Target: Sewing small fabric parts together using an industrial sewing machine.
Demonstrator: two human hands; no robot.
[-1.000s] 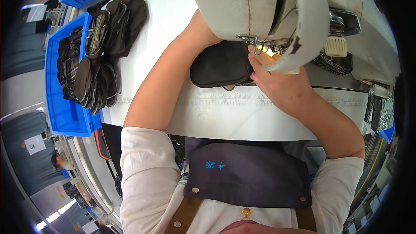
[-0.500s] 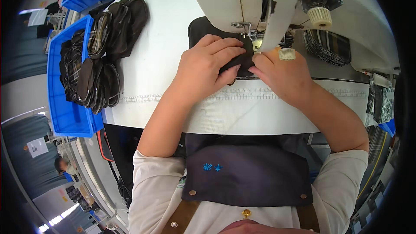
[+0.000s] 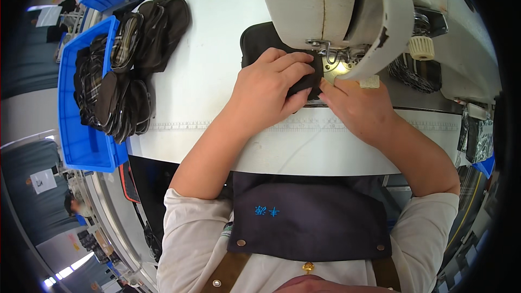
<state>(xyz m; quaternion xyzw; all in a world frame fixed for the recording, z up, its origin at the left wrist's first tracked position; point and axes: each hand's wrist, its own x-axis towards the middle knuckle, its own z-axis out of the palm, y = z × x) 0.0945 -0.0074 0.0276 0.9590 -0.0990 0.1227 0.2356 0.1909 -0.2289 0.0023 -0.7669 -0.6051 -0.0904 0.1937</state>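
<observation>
A dark brown fabric piece (image 3: 258, 41) with a rounded corner lies flat on the white sewing table, beside the presser foot (image 3: 337, 54) of a sewing machine (image 3: 301, 8). My left hand (image 3: 267, 86) rests across the piece, fingers curled over it and thumb bent in at its near edge. Close to the lit needle plate (image 3: 329, 69), my right hand (image 3: 359, 107) pinches the right edge of the fabric between thumb and forefinger. The machine's arm and a white knob hide part of that hand. Whether the fabric reaches under the needle, I cannot tell.
Left of me stands a blue bin (image 3: 89, 154) holding dark and plaid pieces. Bundled brown pieces (image 3: 164, 32) lie beside it on the table. Behind the machine's arm sits a plaid stack (image 3: 415, 73). A ruler strip (image 3: 206, 125) crosses the tabletop near its front edge.
My view has shifted slightly, so the machine head appears further right and more of the needle plate shows. Both hands keep their hold on the fabric, its edge now apparently left of the foot.
</observation>
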